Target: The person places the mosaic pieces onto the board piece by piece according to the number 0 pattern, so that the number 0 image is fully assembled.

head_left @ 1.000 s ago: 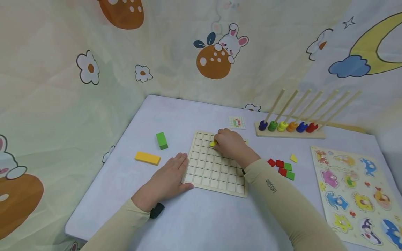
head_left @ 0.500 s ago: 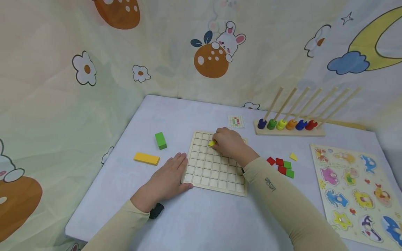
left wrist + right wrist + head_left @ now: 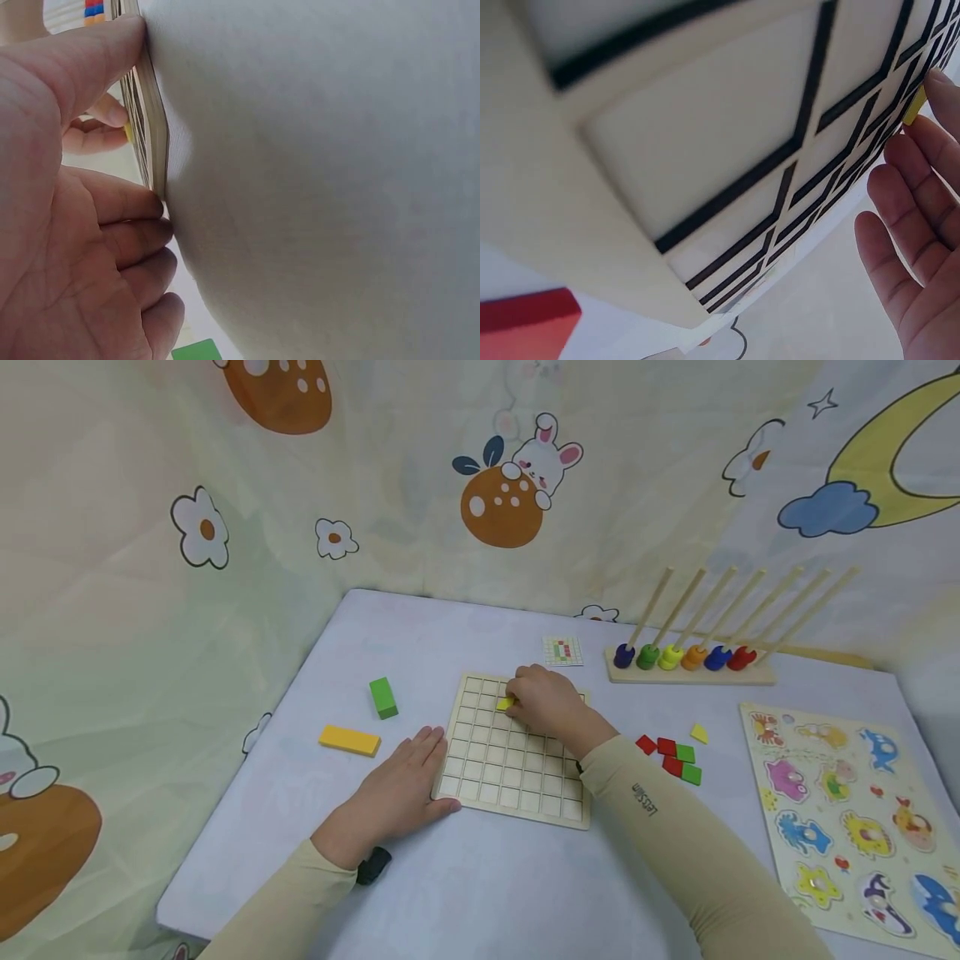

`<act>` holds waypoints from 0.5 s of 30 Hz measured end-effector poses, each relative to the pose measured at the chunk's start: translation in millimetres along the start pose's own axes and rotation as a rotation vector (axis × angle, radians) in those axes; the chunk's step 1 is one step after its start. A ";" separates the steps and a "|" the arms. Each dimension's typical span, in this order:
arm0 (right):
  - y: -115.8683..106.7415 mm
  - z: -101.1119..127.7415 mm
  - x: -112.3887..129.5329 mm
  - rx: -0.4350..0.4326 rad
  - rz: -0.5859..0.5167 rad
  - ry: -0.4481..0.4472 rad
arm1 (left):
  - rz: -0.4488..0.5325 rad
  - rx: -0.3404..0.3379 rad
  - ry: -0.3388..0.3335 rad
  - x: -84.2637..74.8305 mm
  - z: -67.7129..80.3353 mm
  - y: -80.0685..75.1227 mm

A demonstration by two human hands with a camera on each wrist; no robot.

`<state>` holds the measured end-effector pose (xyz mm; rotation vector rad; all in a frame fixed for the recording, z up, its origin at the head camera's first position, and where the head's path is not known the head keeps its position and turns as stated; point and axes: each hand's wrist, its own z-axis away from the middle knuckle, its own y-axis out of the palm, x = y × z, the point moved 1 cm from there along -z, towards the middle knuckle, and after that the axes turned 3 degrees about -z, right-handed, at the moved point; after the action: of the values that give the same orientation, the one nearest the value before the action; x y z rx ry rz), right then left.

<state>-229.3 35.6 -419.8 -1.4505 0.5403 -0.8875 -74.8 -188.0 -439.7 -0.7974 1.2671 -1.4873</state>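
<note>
Head view: right hand (image 3: pixel 546 697) pinches 1 yellow tile (image 3: pixel 503 703) on the grid board (image 3: pixel 496 755), left hand (image 3: pixel 402 782) straight-fingered touching its edge.

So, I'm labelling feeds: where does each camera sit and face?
Head: worn there, faces forward and down at the wooden grid board; left hand and right hand show.
Left wrist: worn there, faces tabletop and board's edge; both hands show.
Right wrist: worn there, looks across board; right hand shows.
Both wrist views share a yellow tile.

Yellow tile (image 3: pixel 503 704), pinched, flat gridded board (image 3: pixel 491 774)
</note>
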 end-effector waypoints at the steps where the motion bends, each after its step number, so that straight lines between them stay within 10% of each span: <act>1: 0.5 -0.3 0.2 -0.001 -0.002 0.001 | 0.001 -0.001 0.000 0.1 0.0 0.3; 15: 0.2 -0.4 0.0 -0.011 -0.018 -0.007 | 0.006 -0.010 0.004 1.4 -0.8 2.3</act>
<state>-229.6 35.4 -420.1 -1.4697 0.5279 -0.8948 -75.4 -189.0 -442.3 -0.7965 1.2796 -1.4799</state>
